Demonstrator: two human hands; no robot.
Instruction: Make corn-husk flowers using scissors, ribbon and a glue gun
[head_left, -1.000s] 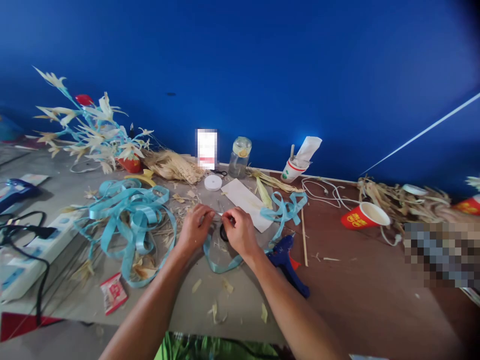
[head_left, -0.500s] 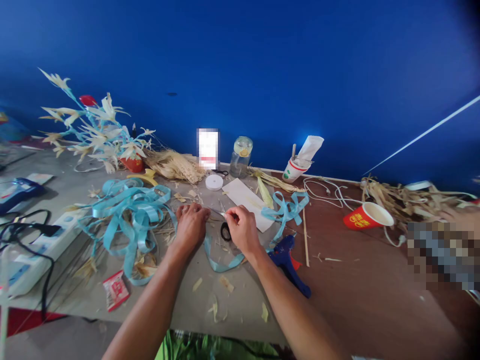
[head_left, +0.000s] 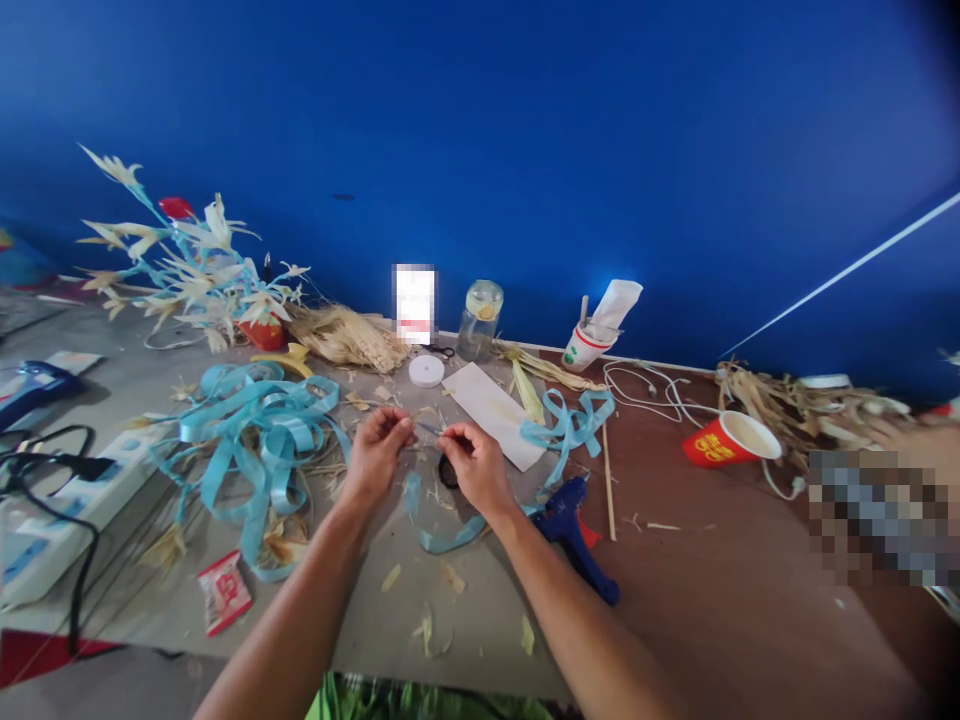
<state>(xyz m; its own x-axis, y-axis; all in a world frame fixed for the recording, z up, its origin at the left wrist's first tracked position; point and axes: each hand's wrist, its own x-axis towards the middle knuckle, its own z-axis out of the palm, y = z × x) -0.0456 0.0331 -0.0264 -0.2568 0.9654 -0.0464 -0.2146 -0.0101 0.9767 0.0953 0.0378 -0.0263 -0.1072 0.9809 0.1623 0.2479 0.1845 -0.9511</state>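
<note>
My left hand (head_left: 376,448) and my right hand (head_left: 475,462) are close together over the table's middle, fingertips pinched. A thin bluish-grey strip (head_left: 428,429) runs between them; its exact kind is too small to make out. Below the right fingers lie scissors, of which a black handle loop (head_left: 448,474) shows. A light-blue ribbon end (head_left: 442,543) curls on the table under my hands. Left of my left hand is a heap of blue ribbon (head_left: 259,430). Beside my right forearm rests a blue glue gun (head_left: 576,540).
At the back stand a glass jar (head_left: 480,322), a white tape roll (head_left: 427,371) and a white cup (head_left: 589,345). Husk flowers (head_left: 202,265) and a power strip (head_left: 82,500) are at left. A red paper cup (head_left: 720,443) lies tipped at right, near another person's hand.
Both hands have lifted slightly, and the left fingers have turned from a downward curl into a visible pinch. The thin strip now shows between the fingertips.
</note>
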